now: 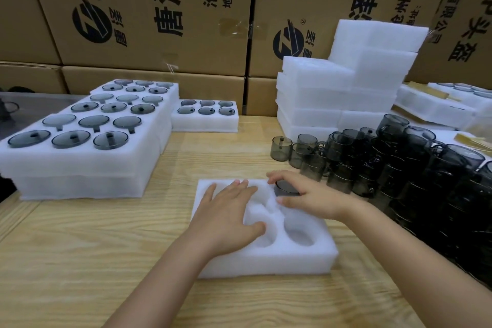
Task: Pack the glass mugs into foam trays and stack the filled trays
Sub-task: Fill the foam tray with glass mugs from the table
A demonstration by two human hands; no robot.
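- Behind, a wall of brown cardboard boxes (149, 21) with black print stands along the far edge of the worktop (80, 242), which is pale wood.
- On the left, filled trays (80, 165) sit stacked in two layers, and the top layer shows round dark glass in every pocket.
- At the back right rises a pile of white foam blocks (332, 93).
- Just in front of that pile, a heap of loose mugs (426, 168) in smoky dark glass spreads along the right side.
- The foam tray (266, 261) being packed lies near the front edge, and its near pockets show bare foam.
- A small filled tray (205, 125) with six pockets rests at the back, beside the stacked ones.
- The left grip (229, 210), a bare hand, lies flat on the tray's left part with fingers straight.
- The right grip (311, 197) curls round a mug (286, 186) at the tray's far right corner.
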